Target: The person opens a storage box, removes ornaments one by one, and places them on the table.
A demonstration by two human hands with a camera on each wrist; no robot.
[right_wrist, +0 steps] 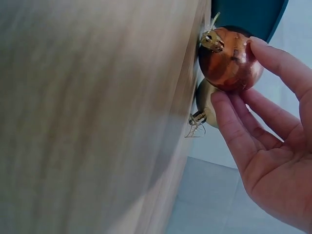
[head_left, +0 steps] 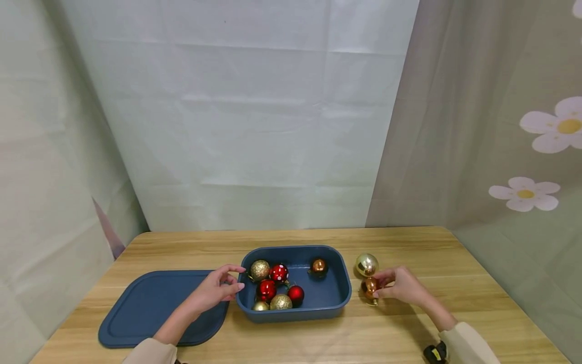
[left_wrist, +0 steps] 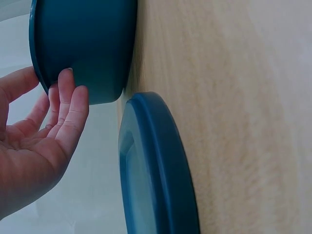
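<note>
A dark blue tub [head_left: 338, 298] [left_wrist: 83, 44] sits mid-table and holds several red, gold and copper baubles, such as a red one [head_left: 267, 289]. My left hand [head_left: 218, 288] [left_wrist: 44, 136] hovers at the tub's left rim, fingers relaxed and holding nothing. To the right of the tub, my right hand [head_left: 400, 285] [right_wrist: 263, 122] pinches a copper bauble [head_left: 370, 286] [right_wrist: 229, 58] between thumb and fingers on the table. A shiny gold bauble [head_left: 367, 264] [right_wrist: 205, 105] lies just behind it.
The tub's flat blue lid [head_left: 145, 306] [left_wrist: 151, 170] lies on the wooden table [head_left: 477, 298] to the left, under my left forearm. Pale fabric backdrops close in the rear and both sides; the right one has flower prints.
</note>
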